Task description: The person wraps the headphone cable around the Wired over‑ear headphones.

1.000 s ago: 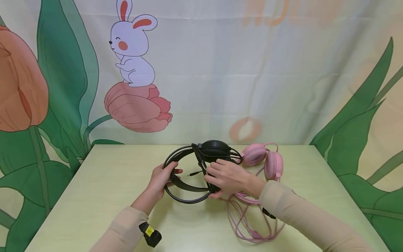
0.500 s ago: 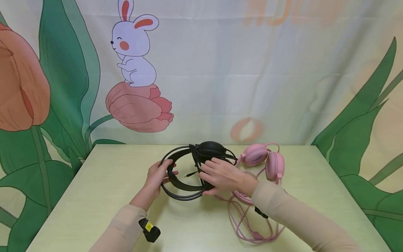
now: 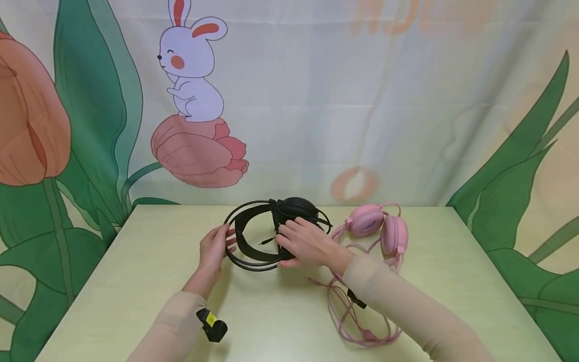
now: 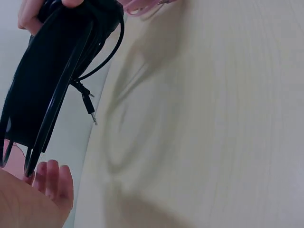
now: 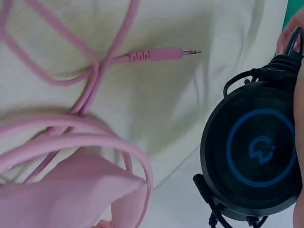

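Note:
Black headphones (image 3: pixel 296 207) are held above the table between both hands, their shadow falling on it in the left wrist view. My left hand (image 3: pixel 212 251) holds the thin outer loops of the headband, fingertips reaching behind them. On the ear cup side, my right hand (image 3: pixel 307 246) grips the headphones together with their bundled black cable. A short black plug (image 4: pixel 89 104) dangles from this bundle. One ear cup (image 5: pixel 256 152) shows a blue ring and logo in the right wrist view. The right palm hides part of the other cup.
Pink headphones (image 3: pixel 394 235) lie at the right rear of the table (image 3: pixel 149 281). Their looped pink cable (image 3: pixel 368 344) spreads toward the front, partly under the right sleeve, with its plug (image 5: pixel 166 53) pointing free. A printed curtain (image 3: pixel 289 110) hangs behind the table.
Both hands have carried the black headphones leftward and slightly toward the back. The left thumb has slid outward from the inner band to the outer loops. The pink headphones stay put.

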Tool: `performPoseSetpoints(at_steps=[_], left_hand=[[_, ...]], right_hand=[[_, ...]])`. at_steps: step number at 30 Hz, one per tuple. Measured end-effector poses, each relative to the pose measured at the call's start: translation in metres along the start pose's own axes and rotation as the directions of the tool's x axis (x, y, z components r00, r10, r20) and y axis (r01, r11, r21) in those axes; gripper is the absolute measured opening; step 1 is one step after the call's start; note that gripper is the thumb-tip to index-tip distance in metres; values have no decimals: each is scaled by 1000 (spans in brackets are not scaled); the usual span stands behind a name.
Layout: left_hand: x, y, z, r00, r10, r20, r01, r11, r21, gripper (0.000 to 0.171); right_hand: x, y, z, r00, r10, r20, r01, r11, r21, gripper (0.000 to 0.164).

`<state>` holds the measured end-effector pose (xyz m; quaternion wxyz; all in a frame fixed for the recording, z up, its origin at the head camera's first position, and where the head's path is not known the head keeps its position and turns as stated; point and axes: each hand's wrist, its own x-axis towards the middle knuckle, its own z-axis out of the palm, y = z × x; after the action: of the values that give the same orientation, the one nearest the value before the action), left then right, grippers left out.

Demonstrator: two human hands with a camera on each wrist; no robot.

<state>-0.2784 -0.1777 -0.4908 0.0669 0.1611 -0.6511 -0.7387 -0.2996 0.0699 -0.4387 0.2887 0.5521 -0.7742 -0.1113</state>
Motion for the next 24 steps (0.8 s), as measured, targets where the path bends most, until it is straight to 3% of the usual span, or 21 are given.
performPoseSetpoints(at_steps=[4,10,17,24], left_hand=[[-7,4,0,997,-17,-70,21,998,57,42],[-4,-12,-9,994,-38,-107,43,998,53,37],[-27,8,-6,991,-50,-122,63,992,106,35],[10,-48,-22,995,-4,-103,12,997,75,31]], right_hand=[[4,1,8,999,53,5,-53,999,-11,58],[6,1,20,992,124,6,-124,992,-32,57],[3,2,35,988,157,-13,-157,985,-70,56],[4,2,44,984,179,2,-178,982,-62,57]])
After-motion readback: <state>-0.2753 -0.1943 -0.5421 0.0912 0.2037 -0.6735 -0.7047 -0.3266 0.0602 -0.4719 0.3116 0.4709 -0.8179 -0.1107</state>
